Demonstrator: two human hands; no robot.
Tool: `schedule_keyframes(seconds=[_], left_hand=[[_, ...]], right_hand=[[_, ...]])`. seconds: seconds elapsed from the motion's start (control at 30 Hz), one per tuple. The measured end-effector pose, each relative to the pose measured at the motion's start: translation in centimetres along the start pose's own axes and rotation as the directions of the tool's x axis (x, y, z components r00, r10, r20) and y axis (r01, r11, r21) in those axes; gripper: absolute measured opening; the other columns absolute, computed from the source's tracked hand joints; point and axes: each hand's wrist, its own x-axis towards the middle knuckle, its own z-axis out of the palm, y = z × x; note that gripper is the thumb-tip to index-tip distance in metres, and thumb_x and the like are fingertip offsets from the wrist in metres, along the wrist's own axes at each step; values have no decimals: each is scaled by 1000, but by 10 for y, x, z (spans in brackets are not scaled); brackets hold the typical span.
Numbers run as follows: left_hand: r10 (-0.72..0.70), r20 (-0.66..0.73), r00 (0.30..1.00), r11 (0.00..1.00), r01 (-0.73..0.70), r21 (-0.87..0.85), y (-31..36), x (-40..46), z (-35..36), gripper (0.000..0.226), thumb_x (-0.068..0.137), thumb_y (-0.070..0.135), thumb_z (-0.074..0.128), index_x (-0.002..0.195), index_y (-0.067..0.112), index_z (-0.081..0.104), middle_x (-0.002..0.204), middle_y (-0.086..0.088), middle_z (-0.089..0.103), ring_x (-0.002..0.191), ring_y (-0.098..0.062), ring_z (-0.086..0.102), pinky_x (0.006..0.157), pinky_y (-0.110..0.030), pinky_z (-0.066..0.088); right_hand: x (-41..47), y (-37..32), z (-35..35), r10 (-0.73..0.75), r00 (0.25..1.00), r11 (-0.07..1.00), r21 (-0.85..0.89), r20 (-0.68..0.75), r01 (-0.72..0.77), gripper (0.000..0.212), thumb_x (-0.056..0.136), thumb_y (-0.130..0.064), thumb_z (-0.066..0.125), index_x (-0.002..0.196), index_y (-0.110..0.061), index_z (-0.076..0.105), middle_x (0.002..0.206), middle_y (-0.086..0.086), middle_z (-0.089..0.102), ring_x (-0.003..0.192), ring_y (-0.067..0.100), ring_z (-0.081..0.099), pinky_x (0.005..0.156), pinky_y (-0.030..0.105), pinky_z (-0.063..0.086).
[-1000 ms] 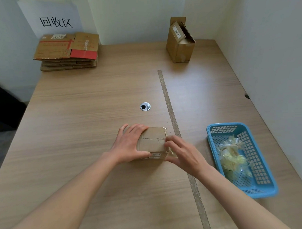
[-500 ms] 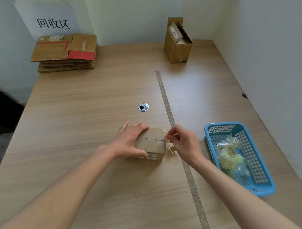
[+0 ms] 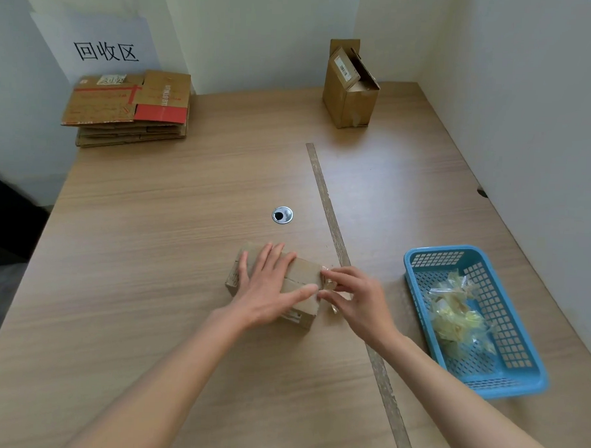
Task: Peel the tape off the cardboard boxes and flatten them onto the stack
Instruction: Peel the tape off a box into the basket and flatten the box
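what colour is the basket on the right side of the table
Blue, a perforated plastic basket; the head view shows it clearly.

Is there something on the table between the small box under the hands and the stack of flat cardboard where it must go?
Nothing visible blocks that path. The small box sits near the table's middle under the left hand, and the stack lies at the far left corner. The metal grommet sits flush, right of the path.

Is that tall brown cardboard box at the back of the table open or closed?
Open. The tall brown cardboard box stands upright with its top flaps lifted and splayed, and a labelled piece sticks out.
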Motion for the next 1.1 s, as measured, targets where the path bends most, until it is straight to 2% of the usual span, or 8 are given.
schedule_keyframes(seconds=[0.13,0.3,0.4,0.5,0.7,0.87,1.0,1.1], left_hand=[[8,-217,976,988,26,152,4,-1,15,97,73,96,23,150,38,25,168,12,9,155,-7,-12,118,-49,-26],[97,-196,976,987,-69,147,-4,2,10,98,69,97,34,148,39,28,164,21,20,154,-3,-7,121,-50,-18],[197,-166,966,974,-173,147,-12,7,3,97,67,98,40,143,38,32,161,14,30,150,5,-2,120,-39,-24],[271,-100,958,962,-264,76,-16,9,-2,94,63,96,53,135,39,37,158,8,37,145,12,3,118,-26,-25],[280,-106,954,960,-275,57,-13,11,-3,91,61,96,54,132,43,37,159,19,34,150,10,1,124,-33,-16],[277,-125,953,961,-275,37,-11,10,-2,86,62,90,63,130,43,39,154,28,35,143,20,-4,121,-28,-19],[252,-175,952,968,-250,36,-4,9,4,88,60,90,62,132,42,42,150,31,34,142,22,-2,120,-26,-20],[246,-186,951,969,-239,60,6,10,11,87,61,93,58,130,42,41,152,27,38,149,10,9,121,-28,-20]], right_hand=[[7,-3,-1,-41,997,997,-64,-68,37,18,85,-8,78,102,-14,81,94,-4,76,79,11,70,73,32,56],[25,-8,-12,-68,996,953,-292,60,82,14,93,-3,65,96,-12,77,88,-2,76,78,16,68,70,25,47],[31,-4,-13,88,994,972,-212,-69,-101,14,96,-9,65,98,-15,77,79,-5,73,66,9,63,68,26,52],[47,5,-35,312,914,945,-10,-258,-326,13,98,-13,64,104,-13,76,76,-3,72,71,14,71,75,32,60],[53,-12,-65,97,995,989,-119,36,-93,31,101,-25,60,129,-13,68,114,0,74,98,9,72,92,31,57],[25,-2,-131,-31,960,958,-281,-277,-50,29,92,-11,73,121,-14,71,100,-3,74,84,8,70,87,28,59],[-5,11,-196,60,906,933,-300,-419,-200,38,87,-15,79,123,-18,67,90,-4,73,78,-2,67,79,0,47],[-42,27,-214,100,898,878,-386,-428,-282,26,85,-19,79,110,-17,73,90,-1,76,75,-4,66,79,11,55]])
